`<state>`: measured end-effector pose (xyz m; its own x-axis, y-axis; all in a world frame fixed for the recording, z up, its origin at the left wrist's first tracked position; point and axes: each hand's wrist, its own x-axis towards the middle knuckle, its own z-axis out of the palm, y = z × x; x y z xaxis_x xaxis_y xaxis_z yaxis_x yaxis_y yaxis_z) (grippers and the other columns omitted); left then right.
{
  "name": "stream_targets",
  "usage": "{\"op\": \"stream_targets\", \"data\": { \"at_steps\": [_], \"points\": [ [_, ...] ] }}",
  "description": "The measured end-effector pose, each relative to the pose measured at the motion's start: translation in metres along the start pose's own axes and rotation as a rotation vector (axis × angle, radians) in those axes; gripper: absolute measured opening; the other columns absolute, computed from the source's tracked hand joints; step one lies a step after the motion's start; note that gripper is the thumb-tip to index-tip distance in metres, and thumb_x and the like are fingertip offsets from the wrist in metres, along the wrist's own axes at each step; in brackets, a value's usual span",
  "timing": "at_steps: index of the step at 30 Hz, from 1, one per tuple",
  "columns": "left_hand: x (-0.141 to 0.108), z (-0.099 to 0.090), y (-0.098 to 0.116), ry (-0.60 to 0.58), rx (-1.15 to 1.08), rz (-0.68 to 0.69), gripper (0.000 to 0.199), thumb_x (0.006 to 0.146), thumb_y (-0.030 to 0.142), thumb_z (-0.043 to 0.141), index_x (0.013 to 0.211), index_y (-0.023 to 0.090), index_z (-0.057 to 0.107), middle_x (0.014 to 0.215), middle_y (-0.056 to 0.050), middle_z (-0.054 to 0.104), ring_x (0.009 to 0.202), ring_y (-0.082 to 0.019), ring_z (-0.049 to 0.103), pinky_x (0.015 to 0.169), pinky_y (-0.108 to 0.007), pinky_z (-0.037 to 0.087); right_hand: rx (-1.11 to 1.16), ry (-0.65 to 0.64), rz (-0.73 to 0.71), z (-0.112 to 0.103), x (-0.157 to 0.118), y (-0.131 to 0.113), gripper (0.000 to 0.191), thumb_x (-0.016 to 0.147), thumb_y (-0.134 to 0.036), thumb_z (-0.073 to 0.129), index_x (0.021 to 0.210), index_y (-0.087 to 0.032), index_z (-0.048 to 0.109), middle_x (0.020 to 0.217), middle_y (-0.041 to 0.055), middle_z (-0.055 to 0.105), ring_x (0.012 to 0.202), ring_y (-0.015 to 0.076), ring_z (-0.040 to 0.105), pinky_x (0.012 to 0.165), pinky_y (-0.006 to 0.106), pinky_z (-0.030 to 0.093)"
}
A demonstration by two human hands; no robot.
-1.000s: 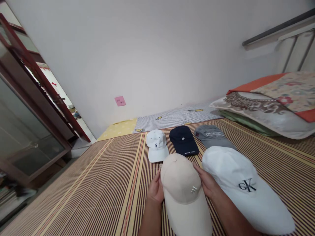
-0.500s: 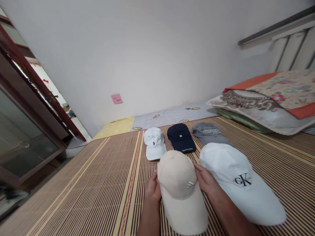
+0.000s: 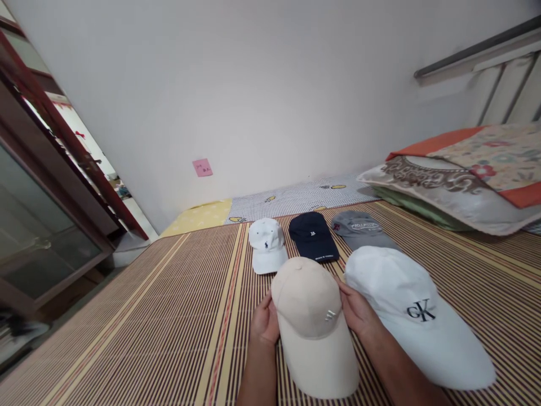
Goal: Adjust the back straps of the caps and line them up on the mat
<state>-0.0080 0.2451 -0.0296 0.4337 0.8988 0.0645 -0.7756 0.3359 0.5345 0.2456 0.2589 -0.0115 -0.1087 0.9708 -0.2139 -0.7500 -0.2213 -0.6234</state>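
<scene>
A cream baseball cap [image 3: 310,304] is held between my two hands, its brim pointing toward me and a small metallic logo on its front. My left hand [image 3: 265,321] grips its left side and my right hand [image 3: 355,304] its right side; the fingertips of both are partly hidden by the cap. Just right of my right hand lies a large white cap [image 3: 393,282] with black "CK" lettering. Behind the cream cap is a row of a small white cap [image 3: 267,239], a navy cap [image 3: 310,234] and a grey cap [image 3: 361,228].
A striped bamboo mat [image 3: 169,316] covers the bed. Stacked pillows [image 3: 456,192] lie at the right, below a radiator [image 3: 502,90]. A pink note [image 3: 203,167] is stuck on the wall. At the left are a glass-panelled door [image 3: 42,242] and a doorway.
The view has shifted slightly, so everything sits a little differently in frame. Both hands keep the same hold on the cream cap, and the other caps stay where they lay.
</scene>
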Motion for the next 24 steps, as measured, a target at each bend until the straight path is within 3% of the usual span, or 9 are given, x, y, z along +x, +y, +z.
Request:
{"op": "stream_targets", "data": {
  "at_steps": [10,16,24],
  "points": [
    [-0.003,0.004,0.002,0.065,0.023,0.010,0.040,0.103,0.039,0.051,0.127,0.017,0.075,0.139,-0.013,0.071,0.149,-0.031,0.046,0.128,-0.047,0.023,-0.010,0.052,-0.006,0.001,0.001,0.001,0.009,0.078,-0.023,0.080,0.086,-0.022,0.075,0.100,0.0075,0.084,0.114,0.0316,0.075,0.098,0.040,0.063],
    [-0.004,0.007,0.000,0.157,0.036,0.018,0.039,0.103,0.037,0.054,0.129,0.014,0.073,0.134,-0.014,0.074,0.144,-0.031,0.052,0.126,-0.047,0.031,-0.018,0.065,-0.001,-0.001,-0.003,-0.003,0.014,0.077,-0.022,0.082,0.090,-0.020,0.077,0.098,0.0082,0.085,0.110,0.0325,0.077,0.095,0.039,0.065],
    [-0.006,0.010,0.001,0.231,0.043,0.052,0.036,0.103,0.031,0.053,0.129,0.014,0.073,0.131,-0.012,0.076,0.143,-0.030,0.054,0.126,-0.046,0.034,-0.028,0.050,0.014,-0.001,-0.008,-0.006,0.006,0.079,-0.018,0.077,0.084,-0.021,0.074,0.097,0.0093,0.084,0.111,0.0327,0.076,0.093,0.041,0.065]
  ]
}}
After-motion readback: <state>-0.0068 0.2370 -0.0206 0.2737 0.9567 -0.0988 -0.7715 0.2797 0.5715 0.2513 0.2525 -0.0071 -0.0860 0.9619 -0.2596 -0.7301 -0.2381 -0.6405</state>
